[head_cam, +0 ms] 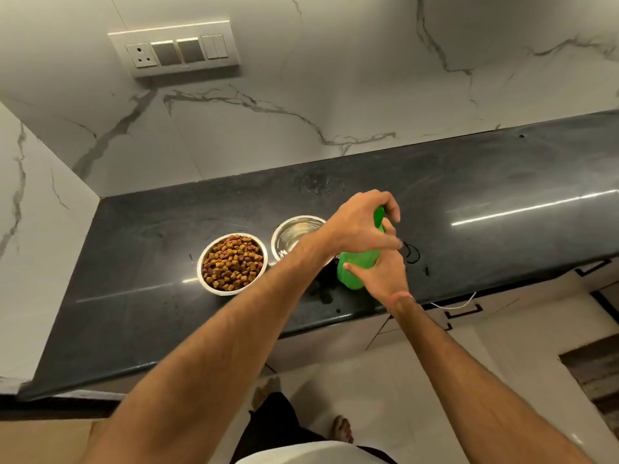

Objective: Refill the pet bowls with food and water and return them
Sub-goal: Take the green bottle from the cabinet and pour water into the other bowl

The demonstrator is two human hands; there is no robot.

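A steel bowl (205,262) full of brown kibble stands on the black counter (134,296). To its right sits a second steel bowl (294,231), shiny inside; my left forearm covers its near side. A green plastic bottle (356,266) stands upright just right of that bowl. My right hand (385,274) grips the bottle's body from the near side. My left hand (360,222) reaches over the bottle's top, fingers curled around its green cap (379,216).
A marble wall with a switch and socket panel (174,48) backs the counter, and another marble wall closes its left end. Small wet patches (323,296) lie near the counter's front edge. Pale cabinets (469,316) and floor are below; my bare feet show.
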